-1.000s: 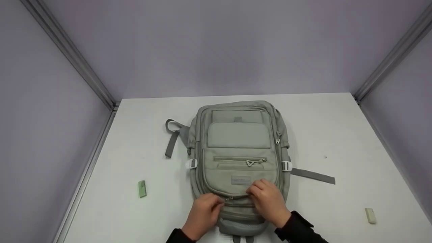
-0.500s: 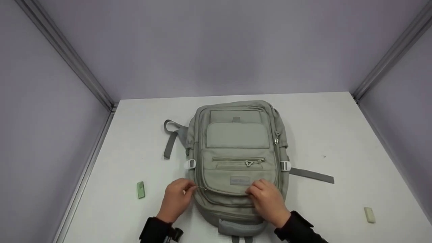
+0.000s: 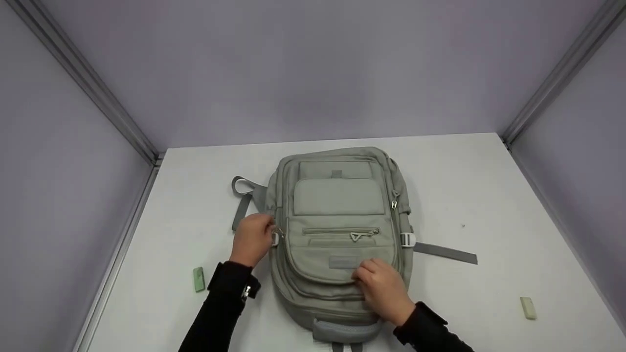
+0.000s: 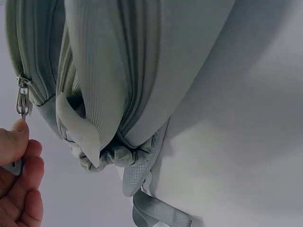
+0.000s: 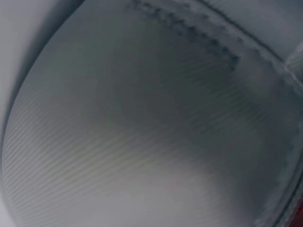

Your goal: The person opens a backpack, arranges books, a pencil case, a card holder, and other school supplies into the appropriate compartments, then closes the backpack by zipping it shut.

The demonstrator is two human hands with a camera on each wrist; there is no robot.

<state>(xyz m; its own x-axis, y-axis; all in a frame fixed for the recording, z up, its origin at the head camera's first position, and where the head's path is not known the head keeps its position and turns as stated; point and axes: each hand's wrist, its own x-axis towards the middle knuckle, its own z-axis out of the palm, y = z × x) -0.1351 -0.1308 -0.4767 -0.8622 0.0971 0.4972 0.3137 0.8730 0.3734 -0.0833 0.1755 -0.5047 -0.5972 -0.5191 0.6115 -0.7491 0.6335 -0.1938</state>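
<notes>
A grey-green backpack (image 3: 338,196) lies on its back on the white table, its carry handle (image 3: 346,332) toward me. At its left side, my left hand (image 3: 252,238) pinches a zipper pull (image 4: 22,101), close to the white side buckle. The left wrist view shows thumb and fingers on the pull's tab, with the metal slider above them. My right hand (image 3: 385,289) pinches the lower edge of the front pocket, just below the grey label (image 3: 343,262). Its fingertips are partly hidden. The right wrist view holds mostly close, blurred bag fabric (image 5: 118,142).
A green block-like piece (image 3: 199,279) lies left of the bag, and a paler one (image 3: 528,308) lies far right. Loose straps reach out at the left (image 3: 242,212) and right (image 3: 446,253). Walls enclose the table's back and sides.
My left hand has moved left and then up along the bag's curved zipper with the pull, from the bottom middle to the left side. The right hand keeps its grip at the pocket edge.
</notes>
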